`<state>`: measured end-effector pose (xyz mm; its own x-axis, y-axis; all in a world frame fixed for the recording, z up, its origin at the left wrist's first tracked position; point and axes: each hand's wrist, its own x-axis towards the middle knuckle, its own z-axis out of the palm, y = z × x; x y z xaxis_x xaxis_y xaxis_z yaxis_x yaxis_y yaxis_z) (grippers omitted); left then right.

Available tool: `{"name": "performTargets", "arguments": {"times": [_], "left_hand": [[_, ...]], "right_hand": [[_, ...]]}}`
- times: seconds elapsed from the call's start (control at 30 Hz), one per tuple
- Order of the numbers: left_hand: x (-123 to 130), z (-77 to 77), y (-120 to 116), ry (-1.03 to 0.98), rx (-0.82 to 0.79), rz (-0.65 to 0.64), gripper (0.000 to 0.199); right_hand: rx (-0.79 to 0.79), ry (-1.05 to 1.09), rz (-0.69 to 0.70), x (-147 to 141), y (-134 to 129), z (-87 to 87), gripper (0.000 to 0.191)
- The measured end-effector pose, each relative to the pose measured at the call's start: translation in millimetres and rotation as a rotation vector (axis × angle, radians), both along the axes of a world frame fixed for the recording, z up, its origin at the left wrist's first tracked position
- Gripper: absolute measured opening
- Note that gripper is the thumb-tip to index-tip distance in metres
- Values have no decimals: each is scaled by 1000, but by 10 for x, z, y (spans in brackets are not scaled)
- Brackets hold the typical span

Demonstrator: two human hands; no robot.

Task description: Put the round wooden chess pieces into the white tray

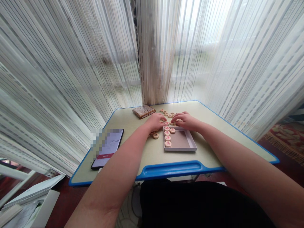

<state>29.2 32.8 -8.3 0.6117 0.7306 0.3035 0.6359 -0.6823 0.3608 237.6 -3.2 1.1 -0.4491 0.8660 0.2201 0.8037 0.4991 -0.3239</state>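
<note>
From my distant place I see small round discs of pale, wood-like material (155, 136), with red or black characters. I judge them light, hard, slightly slippery and not fragile; one should take them by the round edge, between thumb and finger. One red-marked disc (167, 123) lies between my two hands, just beside the fingers of the left hand (156, 120), which are bent low. The fingers of the right hand (186, 121) are curved above another disc (172, 123). Whether either hand pinches something, I cannot tell. Nearer to me, a shallow white rectangular box (182, 141) holds five red-marked discs, four along its left wall. Farther out on the pale, blue-edged desk (209, 139) are a flat brown printed carton (143, 111) and a dark-edged phone (111, 147).
</note>
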Motion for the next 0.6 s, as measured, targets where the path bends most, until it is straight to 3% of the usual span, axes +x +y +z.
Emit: {"name": "performTargets", "arguments": {"times": [0.33, 0.6], "left_hand": [[-14, 9, 11, -13, -78, -10, 33], [-53, 96, -74, -98, -236, 155, 29]], "right_hand": [[12, -40, 28, -4, 3, 1, 33], [85, -69, -197, 33, 19, 2, 37]]}}
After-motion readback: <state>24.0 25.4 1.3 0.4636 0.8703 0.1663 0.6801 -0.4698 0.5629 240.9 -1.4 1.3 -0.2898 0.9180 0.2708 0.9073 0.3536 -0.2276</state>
